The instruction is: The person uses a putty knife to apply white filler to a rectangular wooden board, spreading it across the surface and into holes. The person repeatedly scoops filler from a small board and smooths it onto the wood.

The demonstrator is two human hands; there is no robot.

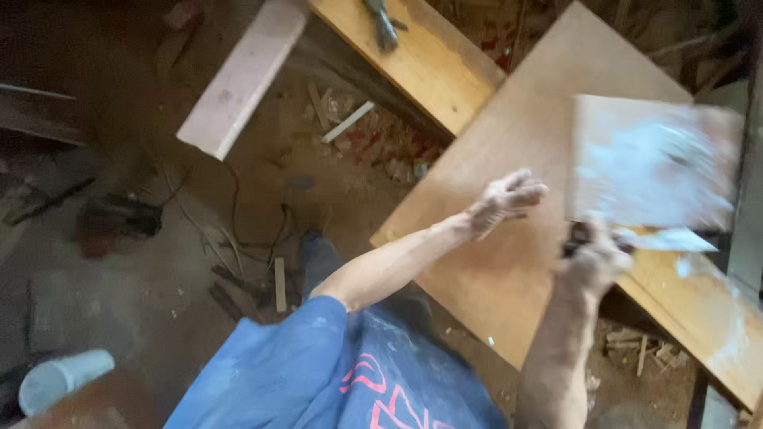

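Head view, left hand: left hand flat, fingers together and stretched toward 2 o'clock, lying on the brown board; holding nothing.
Head view, right hand: right hand curled tight around a dark handle, at 4 o'clock from the left hand and near it; pale putty knife blade sticking out toward 3 o'clock.
Head view, small panel: blurred panel smeared with white filler, tilted above the board at 12 o'clock from the right hand; cannot tell what supports it.
Head view, board: large, flat, brown, set cornerwise; white smears on the plank edge at 4 o'clock.
Head view, surroundings: yellow plank at 11 o'clock with a grey tool on it; pale beam further toward 10 o'clock; cables and wood scraps on the dirt floor; blue shirt at 6 o'clock.
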